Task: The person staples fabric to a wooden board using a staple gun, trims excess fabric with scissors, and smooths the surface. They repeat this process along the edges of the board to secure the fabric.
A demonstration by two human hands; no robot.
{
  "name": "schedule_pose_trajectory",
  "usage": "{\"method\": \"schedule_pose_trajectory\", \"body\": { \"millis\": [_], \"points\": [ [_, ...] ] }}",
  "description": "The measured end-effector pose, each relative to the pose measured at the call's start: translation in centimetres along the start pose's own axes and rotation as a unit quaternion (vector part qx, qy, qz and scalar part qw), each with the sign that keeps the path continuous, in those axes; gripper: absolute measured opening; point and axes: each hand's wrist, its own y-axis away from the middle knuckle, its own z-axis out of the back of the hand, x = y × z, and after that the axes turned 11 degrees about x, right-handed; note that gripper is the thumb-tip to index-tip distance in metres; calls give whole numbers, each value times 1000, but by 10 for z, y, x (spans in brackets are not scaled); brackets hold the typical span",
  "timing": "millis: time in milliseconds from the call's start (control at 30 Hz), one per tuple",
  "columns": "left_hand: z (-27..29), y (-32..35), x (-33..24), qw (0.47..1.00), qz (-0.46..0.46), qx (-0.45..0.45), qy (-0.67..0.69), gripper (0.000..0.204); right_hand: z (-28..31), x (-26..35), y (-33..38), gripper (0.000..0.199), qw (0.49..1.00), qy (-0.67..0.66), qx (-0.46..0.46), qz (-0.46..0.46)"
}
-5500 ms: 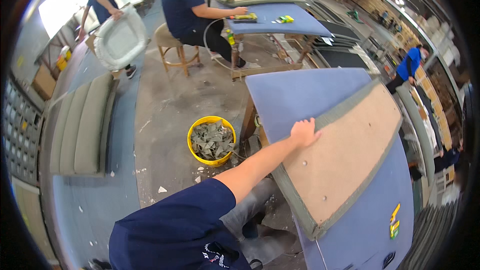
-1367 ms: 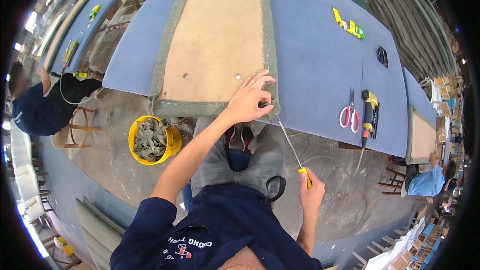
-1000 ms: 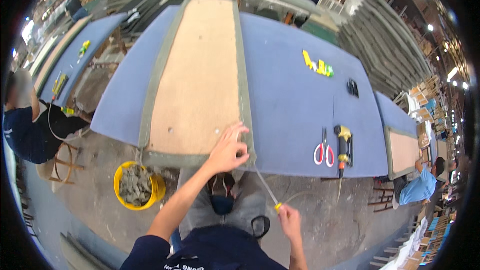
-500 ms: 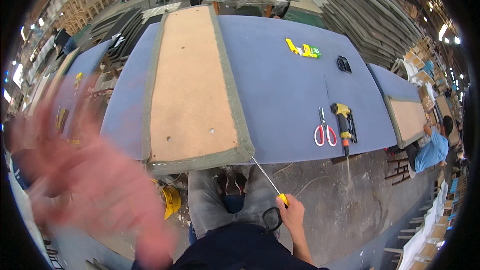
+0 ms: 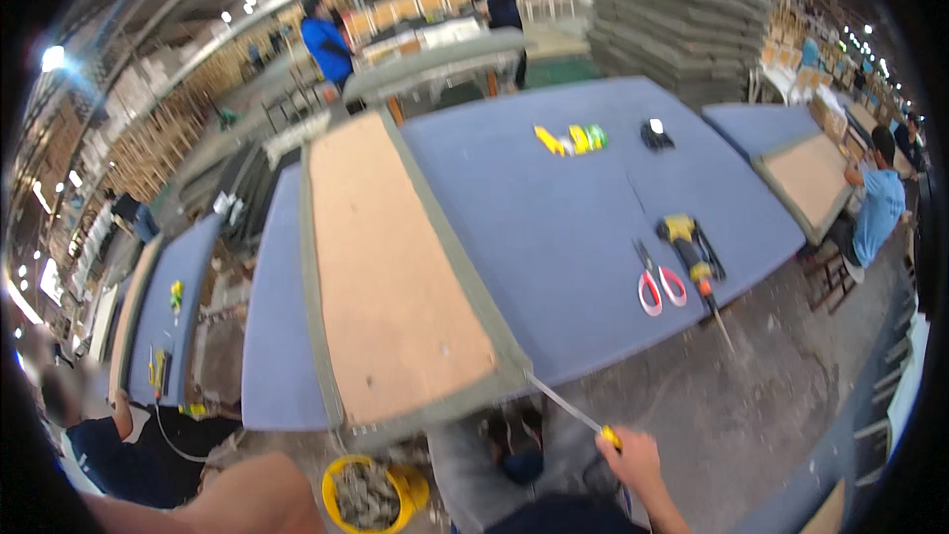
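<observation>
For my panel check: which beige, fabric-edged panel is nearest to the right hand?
The middle panel, on the nearest table: the right hand holds a yellow-handled tool to its corner. The left panel and right panel lie farther off.

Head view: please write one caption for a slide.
Right hand holding a yellow-handled tool at the corner of a panel.

Glaring lamp (image 5: 52, 58), slight blur, bent edges

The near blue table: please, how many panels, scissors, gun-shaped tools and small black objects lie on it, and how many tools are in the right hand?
Panel: 1
Scissors: 1
Gun-shaped tool: 1
Small black object: 1
Yellow-handled tool in right hand: 1
Total: 5
</observation>
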Motion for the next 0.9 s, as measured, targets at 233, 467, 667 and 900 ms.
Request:
{"method": "schedule_pose_trajectory", "body": {
  "millis": [233, 467, 667, 900],
  "points": [
    [6, 10, 23, 998, 27, 28, 52, 38, 21, 23, 0, 44, 997, -41, 52, -26],
    [1, -2, 8, 998, 30, 30, 49, 36, 33, 14, -19, 47, 998, -22, 48, 21],
    [-11, -5, 6, 998, 3, 6, 68, 34, 23, 9, 1, 46, 999, -21, 10, 27],
    [-9, -2, 11, 998, -5, 8, 64, 33, 22, 14, 0, 46, 998, -53, 31, 19]
  ]
}}
